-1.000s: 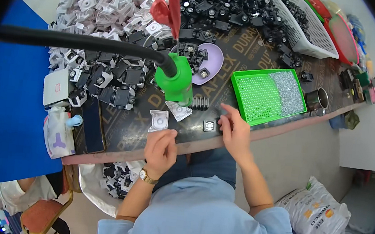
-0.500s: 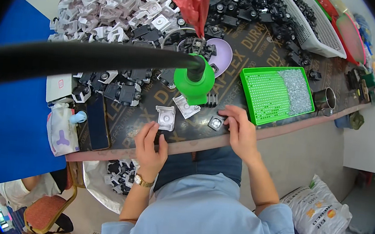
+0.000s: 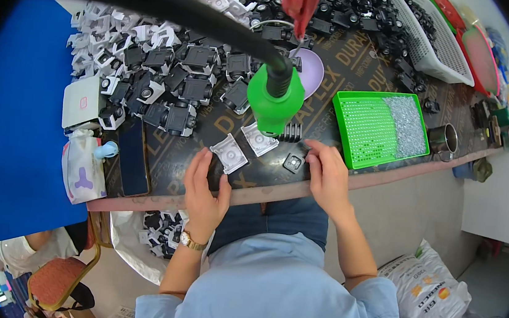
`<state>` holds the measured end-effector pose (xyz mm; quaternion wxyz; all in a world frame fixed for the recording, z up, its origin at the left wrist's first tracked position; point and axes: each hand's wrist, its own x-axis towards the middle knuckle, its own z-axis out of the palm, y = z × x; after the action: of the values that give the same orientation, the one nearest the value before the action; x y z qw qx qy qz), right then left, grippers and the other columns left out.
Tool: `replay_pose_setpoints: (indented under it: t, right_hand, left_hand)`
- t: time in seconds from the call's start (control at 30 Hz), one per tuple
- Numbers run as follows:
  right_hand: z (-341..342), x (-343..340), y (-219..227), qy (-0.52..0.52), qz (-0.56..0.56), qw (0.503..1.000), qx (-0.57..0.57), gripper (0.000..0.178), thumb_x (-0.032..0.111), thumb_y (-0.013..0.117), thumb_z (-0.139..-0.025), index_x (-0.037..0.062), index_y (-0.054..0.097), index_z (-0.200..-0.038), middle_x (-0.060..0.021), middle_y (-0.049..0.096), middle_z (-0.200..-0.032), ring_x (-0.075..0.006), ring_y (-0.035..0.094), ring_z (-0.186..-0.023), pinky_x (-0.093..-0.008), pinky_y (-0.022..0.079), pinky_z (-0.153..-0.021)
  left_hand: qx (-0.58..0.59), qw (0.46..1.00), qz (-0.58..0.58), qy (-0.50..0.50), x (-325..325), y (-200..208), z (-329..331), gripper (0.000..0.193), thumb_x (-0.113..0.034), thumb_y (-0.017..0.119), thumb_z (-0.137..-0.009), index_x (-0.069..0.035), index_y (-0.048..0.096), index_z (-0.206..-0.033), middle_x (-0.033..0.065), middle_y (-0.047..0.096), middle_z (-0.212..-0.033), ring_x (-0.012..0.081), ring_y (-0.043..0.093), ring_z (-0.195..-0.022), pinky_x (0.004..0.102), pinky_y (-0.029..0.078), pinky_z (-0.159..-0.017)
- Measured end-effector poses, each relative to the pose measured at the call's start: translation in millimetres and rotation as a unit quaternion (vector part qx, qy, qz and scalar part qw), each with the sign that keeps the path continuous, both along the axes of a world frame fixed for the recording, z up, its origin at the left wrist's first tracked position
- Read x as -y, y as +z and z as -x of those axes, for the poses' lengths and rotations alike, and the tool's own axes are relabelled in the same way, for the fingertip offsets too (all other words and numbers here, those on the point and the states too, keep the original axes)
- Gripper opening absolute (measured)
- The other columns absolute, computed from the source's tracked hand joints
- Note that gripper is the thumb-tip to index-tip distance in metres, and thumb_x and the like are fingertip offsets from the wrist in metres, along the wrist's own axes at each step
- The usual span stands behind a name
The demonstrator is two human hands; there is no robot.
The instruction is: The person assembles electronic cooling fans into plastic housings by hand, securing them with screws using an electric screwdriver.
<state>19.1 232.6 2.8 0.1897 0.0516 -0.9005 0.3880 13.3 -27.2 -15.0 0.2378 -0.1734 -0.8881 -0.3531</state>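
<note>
My left hand [image 3: 204,194] rests at the table's front edge with its fingers apart, close beside a white square plastic part [image 3: 229,154] that lies turned at an angle. A second white plastic part [image 3: 259,139] lies behind and to the right of it. My right hand [image 3: 329,174] has its thumb and fingers spread, holding nothing, next to a small black square part [image 3: 293,163] on the table. Above these parts hangs a green tool [image 3: 275,99] on a thick black cable, and a black ribbed piece [image 3: 292,132] shows beside its lower end.
A green perforated tray [image 3: 363,130] of small silvery pieces stands right, beside a metal cup [image 3: 443,138]. Piles of white parts [image 3: 177,5] and black assemblies [image 3: 197,85] cover the back left. A phone [image 3: 134,162] and tissue pack [image 3: 83,169] lie left. Behind the tool sits a purple dish [image 3: 310,75].
The nearer white part has turned and sits slightly apart from my left fingers. The green tool and its cable have swung in view. My right hand has barely moved.
</note>
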Motion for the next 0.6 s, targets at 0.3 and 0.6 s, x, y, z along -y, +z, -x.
replay_pose_setpoints:
  t: [0.3,0.6]
  right_hand:
    - [0,-4,-2,0.043,-0.054,0.998,0.005,0.01,0.008,0.069,-0.087,0.0057,0.069,-0.097,-0.0093,0.062,-0.087,-0.031,0.058,-0.081,-0.0411,0.046,-0.072]
    - [5,11,5,0.116,-0.095,0.989,-0.005,0.022,0.013,0.073,-0.085,0.0068,0.069,-0.106,-0.0095,0.059,-0.095,-0.0311,0.059,-0.086,-0.0421,0.046,-0.074]
  left_hand:
    - [0.039,0.998,-0.038,-0.03,6,0,2,0.06,0.001,0.067,-0.085,0.004,0.046,-0.141,0.0239,0.055,-0.136,0.0409,0.057,-0.121,0.0438,0.048,-0.102]
    - [0.132,0.989,-0.021,-0.065,8,17,12,0.083,-0.009,0.074,-0.078,0.001,0.034,-0.15,0.0223,0.047,-0.146,0.0364,0.049,-0.131,0.0425,0.039,-0.111]
